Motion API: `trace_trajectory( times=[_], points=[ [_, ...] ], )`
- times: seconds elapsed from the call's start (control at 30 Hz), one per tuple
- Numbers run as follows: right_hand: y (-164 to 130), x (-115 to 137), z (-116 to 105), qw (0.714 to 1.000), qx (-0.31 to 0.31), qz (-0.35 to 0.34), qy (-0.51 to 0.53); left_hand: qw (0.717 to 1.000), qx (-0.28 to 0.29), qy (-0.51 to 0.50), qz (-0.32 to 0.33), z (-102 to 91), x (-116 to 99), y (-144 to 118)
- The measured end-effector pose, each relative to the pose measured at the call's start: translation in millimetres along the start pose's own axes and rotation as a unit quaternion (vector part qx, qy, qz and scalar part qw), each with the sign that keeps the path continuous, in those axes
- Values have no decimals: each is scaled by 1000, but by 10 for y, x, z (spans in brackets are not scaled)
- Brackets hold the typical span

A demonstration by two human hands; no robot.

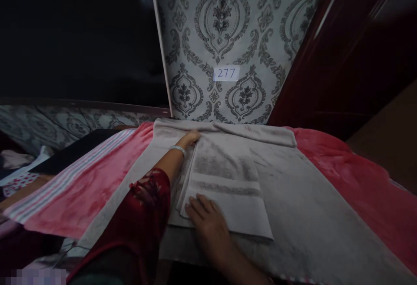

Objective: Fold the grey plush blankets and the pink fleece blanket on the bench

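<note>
A grey towel [224, 159], folded in layers with a pale band across it, lies on a larger grey cloth [293, 198]. At its far left corner, my left hand [191, 137] has its fingers curled on the edge of the layers; the fingertips are partly hidden. My right hand [208, 224] rests flat on the near left part of the folded towel, with its fingers apart. Loose layers show along the towel's left side, under my left forearm. The far edge of the larger cloth is bunched into a raised fold.
Pink striped fabric [97, 172] spreads under the grey cloth on the left, and more pink fabric [345, 163] on the right. A large dark screen [78, 37] stands at the back left. Patterned wallpaper bears a paper label [226, 73] reading 277. Dark red glossy furniture [352, 59] rises at the right.
</note>
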State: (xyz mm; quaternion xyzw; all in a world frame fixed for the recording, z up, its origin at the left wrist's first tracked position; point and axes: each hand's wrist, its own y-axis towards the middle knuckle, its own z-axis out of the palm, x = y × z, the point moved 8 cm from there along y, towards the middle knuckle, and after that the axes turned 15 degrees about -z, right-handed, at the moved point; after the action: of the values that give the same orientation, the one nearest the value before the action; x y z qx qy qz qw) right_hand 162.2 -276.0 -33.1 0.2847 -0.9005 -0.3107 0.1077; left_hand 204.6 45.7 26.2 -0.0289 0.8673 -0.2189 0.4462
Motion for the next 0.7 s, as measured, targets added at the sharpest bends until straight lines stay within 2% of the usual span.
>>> trace_trajectory(
  times=[0.1,0.23,0.47,0.6,0.7],
  points=[
    [-26,-22,-66,1000,-16,12,23,998,-44,41,0,-34,143,-2],
    [-33,-69,-186,997,-40,25,61,992,-78,97,21,-57,160,-72],
    [-57,-76,-201,996,-36,33,75,989,-42,139,38,91,305,-400],
    [-39,-123,-325,988,-94,30,119,993,-25,107,33,88,465,-618],
    [-18,-209,-411,974,-153,59,154,997,0,73,22,73,617,-757]
  ],
)
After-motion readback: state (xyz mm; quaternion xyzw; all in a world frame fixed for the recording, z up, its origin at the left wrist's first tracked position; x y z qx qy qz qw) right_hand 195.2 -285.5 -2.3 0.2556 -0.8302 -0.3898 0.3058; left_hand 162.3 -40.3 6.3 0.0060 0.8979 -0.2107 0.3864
